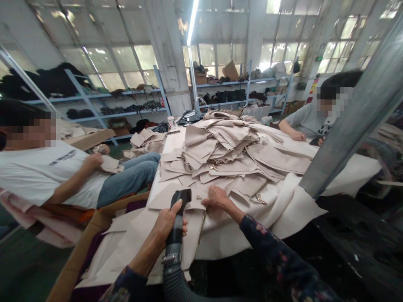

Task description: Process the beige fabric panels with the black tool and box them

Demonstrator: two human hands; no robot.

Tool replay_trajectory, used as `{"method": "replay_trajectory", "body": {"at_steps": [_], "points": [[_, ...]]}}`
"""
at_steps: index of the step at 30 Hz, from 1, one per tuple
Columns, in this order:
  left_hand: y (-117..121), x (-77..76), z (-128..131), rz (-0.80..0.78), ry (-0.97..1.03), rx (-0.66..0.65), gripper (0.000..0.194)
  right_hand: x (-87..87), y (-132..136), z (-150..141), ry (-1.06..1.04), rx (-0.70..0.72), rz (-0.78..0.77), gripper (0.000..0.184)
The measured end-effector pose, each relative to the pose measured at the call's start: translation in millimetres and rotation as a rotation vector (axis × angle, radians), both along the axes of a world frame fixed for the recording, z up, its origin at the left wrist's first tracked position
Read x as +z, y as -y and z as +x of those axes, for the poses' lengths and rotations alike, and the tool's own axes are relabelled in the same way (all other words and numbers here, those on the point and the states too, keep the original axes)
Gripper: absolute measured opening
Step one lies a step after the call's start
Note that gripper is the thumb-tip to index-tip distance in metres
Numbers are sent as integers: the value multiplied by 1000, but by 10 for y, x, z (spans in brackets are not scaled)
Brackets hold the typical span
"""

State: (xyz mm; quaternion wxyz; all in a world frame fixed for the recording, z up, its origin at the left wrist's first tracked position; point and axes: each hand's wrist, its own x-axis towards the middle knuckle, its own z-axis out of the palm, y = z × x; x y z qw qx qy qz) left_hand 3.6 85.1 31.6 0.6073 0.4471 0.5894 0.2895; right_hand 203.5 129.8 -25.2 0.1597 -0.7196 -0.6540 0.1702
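My left hand point(168, 222) is closed around a black suction-hose nozzle point(178, 226), its thumb along the top and a ribbed grey hose point(174, 277) running down below. The nozzle's angled mouth is over a beige panel point(165, 197) with a small metal clasp point(199, 197) on it. Just right of the clasp, my right hand point(216, 197) has its fingers curled and pinched at the panel's edge. Beyond both hands rises a large heap of beige panels point(220, 147), some with gold-coloured metal fittings.
A cardboard box point(71, 268) with more beige panels stands at lower left. A slanting metal post point(343, 130) crosses the right side. One person point(40, 167) sits at left holding a beige piece; another person point(310, 119) works across the table. Blue shelves point(220, 84) line the back.
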Motion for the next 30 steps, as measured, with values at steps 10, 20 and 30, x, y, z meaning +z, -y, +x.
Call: {"method": "replay_trajectory", "body": {"at_steps": [10, 20, 30], "points": [[320, -228, -359, 26, 137, 38, 58, 69, 9, -179, -1, 68, -167, 29], [626, -181, -419, 58, 195, 2, 61, 137, 377, -434, -281, 106, 139, 14], [1245, -185, -682, 47, 302, 179, 58, 114, 870, -1056, -542, 52, 569, 24]]}}
